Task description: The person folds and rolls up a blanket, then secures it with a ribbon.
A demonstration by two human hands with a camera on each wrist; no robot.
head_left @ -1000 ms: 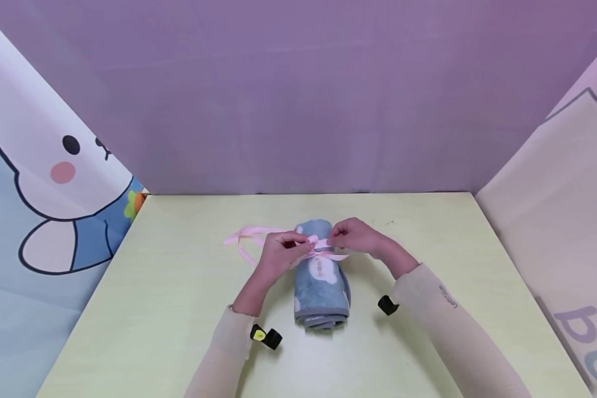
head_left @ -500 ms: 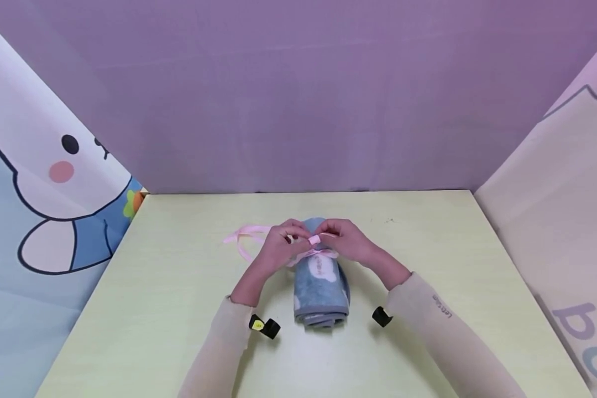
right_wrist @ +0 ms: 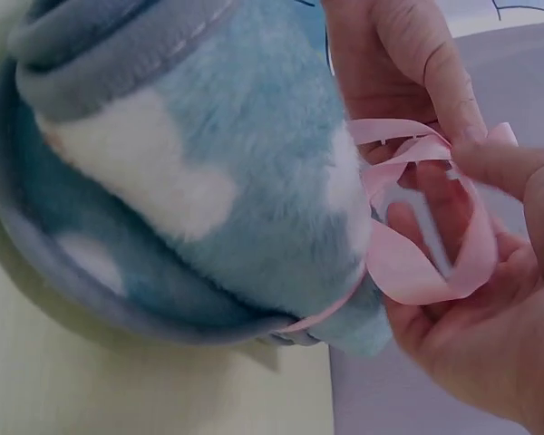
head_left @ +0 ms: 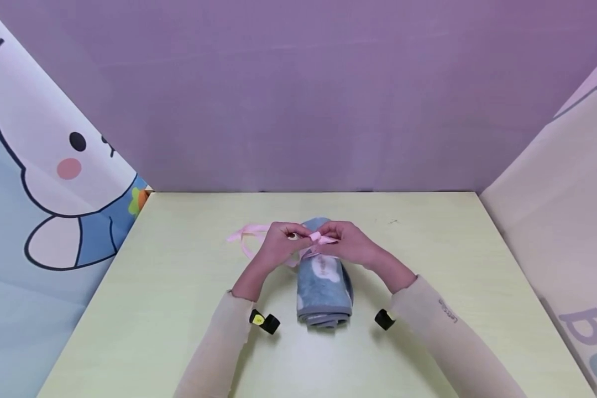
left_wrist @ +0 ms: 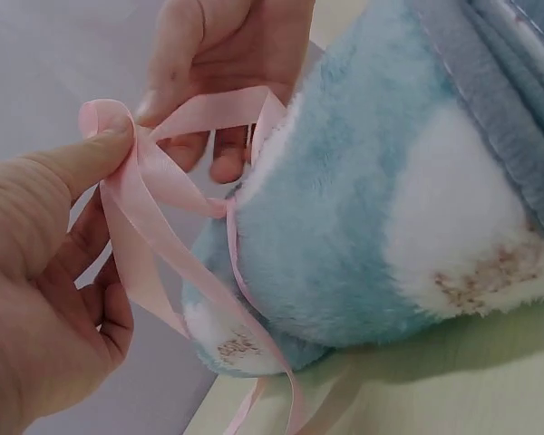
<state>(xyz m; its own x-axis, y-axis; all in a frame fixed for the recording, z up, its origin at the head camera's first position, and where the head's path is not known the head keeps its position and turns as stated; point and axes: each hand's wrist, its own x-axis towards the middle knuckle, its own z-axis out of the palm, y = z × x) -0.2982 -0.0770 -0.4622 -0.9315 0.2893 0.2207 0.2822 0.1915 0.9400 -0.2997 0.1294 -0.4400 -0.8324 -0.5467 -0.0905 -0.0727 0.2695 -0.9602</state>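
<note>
A plush blue blanket (head_left: 323, 290) with white patches lies rolled up on the table, long side pointing away from me. Pink ribbon (left_wrist: 145, 227) runs around its middle and rises in loops. My left hand (head_left: 280, 244) pinches a ribbon loop between thumb and forefinger, as the left wrist view shows. From the other side, my right hand (head_left: 350, 243) pinches the ribbon too; in the right wrist view its thumb (right_wrist: 503, 163) meets the left thumb at the loop. Both hands hide the knot area in the head view.
A loose ribbon tail (head_left: 249, 231) lies on the pale table (head_left: 189, 298) left of the roll. A purple wall panel (head_left: 298, 110) stands behind, with printed cloth panels at both sides. Black wrist cameras (head_left: 270, 324) hang below each sleeve.
My right hand has moved left, from the roll's right side to meet the left hand over the ribbon. The left hand keeps its pinch almost in place.
</note>
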